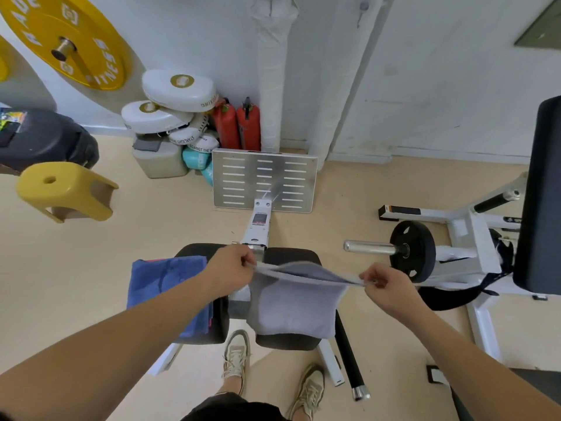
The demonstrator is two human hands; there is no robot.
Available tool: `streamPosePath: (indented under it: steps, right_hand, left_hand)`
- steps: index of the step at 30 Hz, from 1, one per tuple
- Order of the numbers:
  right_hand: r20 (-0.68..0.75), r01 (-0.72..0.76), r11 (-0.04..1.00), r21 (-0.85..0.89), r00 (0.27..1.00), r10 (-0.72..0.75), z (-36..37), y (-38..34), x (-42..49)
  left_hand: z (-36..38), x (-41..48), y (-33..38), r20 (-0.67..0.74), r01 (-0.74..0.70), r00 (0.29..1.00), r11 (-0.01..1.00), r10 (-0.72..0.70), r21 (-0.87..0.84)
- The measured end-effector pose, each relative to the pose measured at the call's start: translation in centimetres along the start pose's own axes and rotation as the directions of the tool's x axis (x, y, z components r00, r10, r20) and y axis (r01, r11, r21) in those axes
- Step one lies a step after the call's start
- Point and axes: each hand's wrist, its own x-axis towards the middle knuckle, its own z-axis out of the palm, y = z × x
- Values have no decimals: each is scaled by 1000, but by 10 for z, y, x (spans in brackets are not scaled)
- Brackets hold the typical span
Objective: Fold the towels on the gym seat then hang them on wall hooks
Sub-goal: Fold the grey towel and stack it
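Note:
A grey towel (293,302) hangs folded over, held up by its top edge above the right black seat pad (291,341). My left hand (232,267) pinches its left corner and my right hand (384,284) pinches its right corner. A blue towel (165,288) lies draped over the left seat pad (197,250), partly under my left forearm, with a red edge showing beneath it. On the white wall above, one hook (362,9) is bare, and another at the top edge carries a pale cloth (274,13).
A metal footplate (264,180) stands ahead of the seat. Red fire extinguishers (238,124), white boxing pads (179,91) and a yellow stool (65,189) sit left. A plate-loaded machine with a black weight plate (413,252) is at right. My shoes (236,357) stand below.

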Motion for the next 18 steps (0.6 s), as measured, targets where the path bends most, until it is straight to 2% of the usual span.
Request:
streamPosePath:
  steps: [3,6,10,13,15,18]
  right_hand:
    - [17,134,986,-101,991,-133,7,23,-20]
    - [104,297,928,-224,954,-280,17,44,-35]
    - [266,322,845,-427,938,-223,29,57,-46]
    - [368,279,749,-601,928,-51,39,63,-46]
    - [362,212,737,-642,931,48,43,61,-40]
    - [252,128,819,-559,967,21,47,54,-18]
  left_hand:
    - [7,-27,-4,113,-72,992,975,48,211]
    - [18,-45,-10,241,-99,970,936,16,337]
    - [38,-52,-19,301,-107,953,896,-31,430]
    - [54,-54,-22,387,-152,919,832,-80,533]
    - [58,-48,-21,394,-174,915,801,-82,572]
    - [61,-24,-15,302,-229,952,758,44,611]
